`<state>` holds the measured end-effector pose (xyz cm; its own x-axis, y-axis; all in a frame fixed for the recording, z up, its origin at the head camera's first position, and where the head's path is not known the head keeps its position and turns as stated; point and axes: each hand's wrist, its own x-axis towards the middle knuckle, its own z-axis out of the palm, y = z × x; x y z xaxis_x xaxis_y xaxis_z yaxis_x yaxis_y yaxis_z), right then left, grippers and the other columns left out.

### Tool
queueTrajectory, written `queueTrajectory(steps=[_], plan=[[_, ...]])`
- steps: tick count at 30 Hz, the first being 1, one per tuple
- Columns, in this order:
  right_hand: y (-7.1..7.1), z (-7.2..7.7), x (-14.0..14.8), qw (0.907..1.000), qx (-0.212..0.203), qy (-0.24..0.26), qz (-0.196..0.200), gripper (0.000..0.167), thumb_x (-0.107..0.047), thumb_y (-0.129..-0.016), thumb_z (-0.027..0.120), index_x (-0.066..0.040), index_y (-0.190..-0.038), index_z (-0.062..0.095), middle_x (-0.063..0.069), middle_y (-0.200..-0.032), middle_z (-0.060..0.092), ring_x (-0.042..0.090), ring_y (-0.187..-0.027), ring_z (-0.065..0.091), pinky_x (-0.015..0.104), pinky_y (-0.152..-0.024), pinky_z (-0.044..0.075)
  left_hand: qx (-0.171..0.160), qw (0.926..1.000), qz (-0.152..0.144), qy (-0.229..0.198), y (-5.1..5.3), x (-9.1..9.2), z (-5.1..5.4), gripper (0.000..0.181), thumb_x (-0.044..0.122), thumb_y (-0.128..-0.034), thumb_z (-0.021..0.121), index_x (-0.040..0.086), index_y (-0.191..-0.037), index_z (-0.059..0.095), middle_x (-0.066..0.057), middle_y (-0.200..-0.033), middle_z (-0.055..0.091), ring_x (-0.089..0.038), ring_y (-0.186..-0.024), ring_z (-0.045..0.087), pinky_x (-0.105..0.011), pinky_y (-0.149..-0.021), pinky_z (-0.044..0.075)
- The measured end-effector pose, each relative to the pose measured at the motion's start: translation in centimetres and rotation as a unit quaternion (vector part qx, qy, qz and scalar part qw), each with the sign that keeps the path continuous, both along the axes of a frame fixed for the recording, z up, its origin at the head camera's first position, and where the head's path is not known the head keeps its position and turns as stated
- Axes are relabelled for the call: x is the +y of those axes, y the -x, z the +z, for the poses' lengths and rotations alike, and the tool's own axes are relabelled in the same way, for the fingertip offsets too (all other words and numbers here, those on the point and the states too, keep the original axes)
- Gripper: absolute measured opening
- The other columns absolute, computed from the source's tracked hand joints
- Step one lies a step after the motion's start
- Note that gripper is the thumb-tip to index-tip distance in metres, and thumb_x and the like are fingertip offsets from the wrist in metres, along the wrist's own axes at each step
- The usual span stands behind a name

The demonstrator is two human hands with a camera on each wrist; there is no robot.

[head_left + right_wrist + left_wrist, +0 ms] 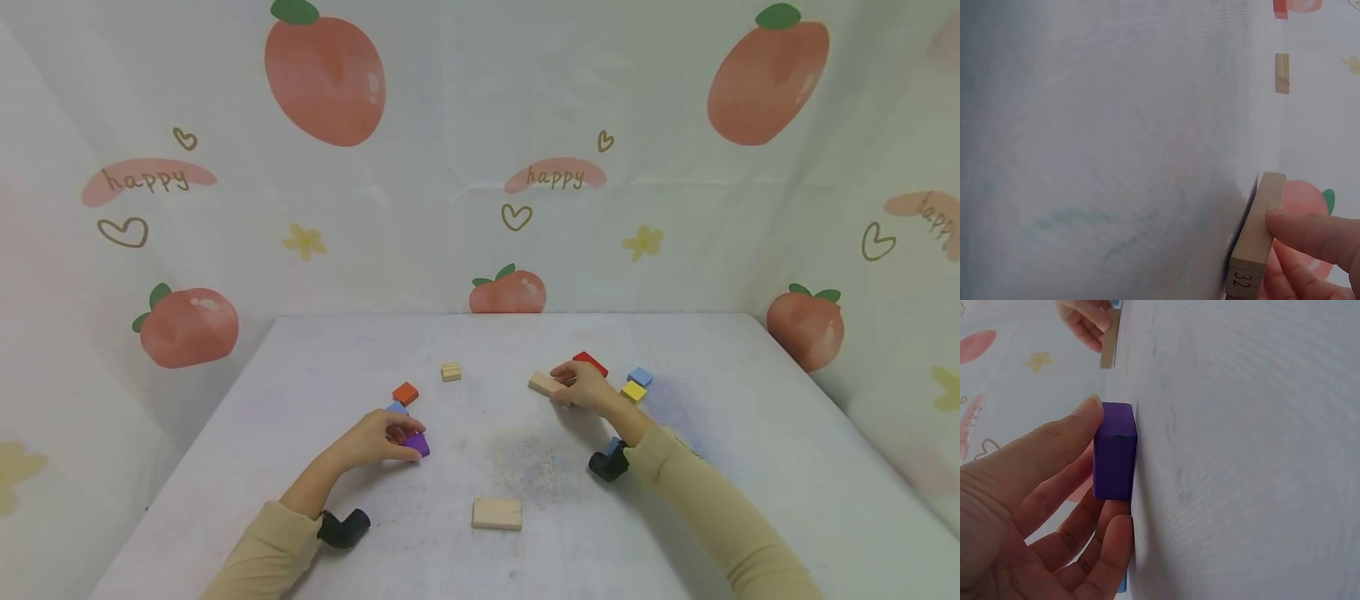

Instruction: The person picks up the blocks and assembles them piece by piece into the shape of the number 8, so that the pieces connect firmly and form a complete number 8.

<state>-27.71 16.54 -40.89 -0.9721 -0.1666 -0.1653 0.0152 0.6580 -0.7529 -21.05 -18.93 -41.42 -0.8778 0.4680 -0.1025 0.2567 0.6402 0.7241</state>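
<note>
My left hand [372, 439] pinches a small purple block [417, 444] between thumb and fingers, at the table's left middle. In the left wrist view the purple block [1114, 459] is close to the tabletop. Just behind that hand are a partly hidden blue block [397, 407] and an orange-red block [406, 393]. Farther right, my right hand [590, 389] grips a plain wooden plank-shaped block [543, 382] low over the table. The right wrist view shows "32" marked on the end of this wooden block [1257, 225]. A red block [592, 363] lies just behind the right hand.
Near the front lies a flat wooden block [497, 514]. Small ridged wooden pieces [451, 372] sit at the back. Right of my right hand are a light blue block [641, 377] and a yellow block [633, 392]. Another blue block [613, 446] is partly hidden by the right wrist.
</note>
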Motion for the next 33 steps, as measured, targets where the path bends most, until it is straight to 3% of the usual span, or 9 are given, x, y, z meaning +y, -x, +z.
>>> queueTrajectory(steps=[14,20,27,33], plan=[[0.0,0.1,-0.7,0.9963,-0.017,0.004,0.085,0.034,-0.011,-0.083,0.068,-0.006,-0.116,0.061,0.014,-0.113,0.064,0.022,-0.100,0.057,0.037,-0.091,0.049,-0.002,1.0000,-0.001,-0.003,-0.1,0.0,0.2,0.040,0.022,-0.0750,0.078,0.003,-0.108,0.067,-0.009,-0.099,0.065,-0.016,-0.088,0.058,-0.016,-0.072,0.048],[0.1,0.0,-0.8,0.9902,-0.008,0.013,0.139,0.033,-0.011,-0.083,0.069,-0.005,-0.115,0.062,0.013,-0.111,0.065,0.021,-0.100,0.058,0.041,-0.095,0.048,-0.002,1.0000,0.001,0.002,-0.1,0.1,0.2,0.040,0.022,-0.0750,0.078,0.003,-0.108,0.066,-0.008,-0.099,0.065,-0.015,-0.088,0.058,-0.017,-0.072,0.049],[0.0,0.0,-1.1,0.9879,-0.019,0.001,0.154,0.033,-0.012,-0.083,0.069,-0.007,-0.114,0.062,0.010,-0.112,0.065,0.019,-0.100,0.057,0.040,-0.095,0.048,-0.003,0.9999,0.006,0.008,-0.1,0.1,0.1,0.040,0.023,-0.0751,0.078,0.005,-0.108,0.066,-0.007,-0.099,0.064,-0.015,-0.088,0.058,-0.021,-0.075,0.050],[-0.2,0.1,-1.2,0.9848,-0.019,0.009,0.173,0.032,-0.009,-0.083,0.067,-0.006,-0.114,0.062,0.011,-0.113,0.064,0.019,-0.101,0.057,0.041,-0.096,0.047,-0.003,1.0000,0.004,0.007,-0.1,0.1,0.1,0.040,0.023,-0.0751,0.078,0.004,-0.108,0.066,-0.007,-0.099,0.064,-0.015,-0.088,0.058,-0.018,-0.074,0.049]])
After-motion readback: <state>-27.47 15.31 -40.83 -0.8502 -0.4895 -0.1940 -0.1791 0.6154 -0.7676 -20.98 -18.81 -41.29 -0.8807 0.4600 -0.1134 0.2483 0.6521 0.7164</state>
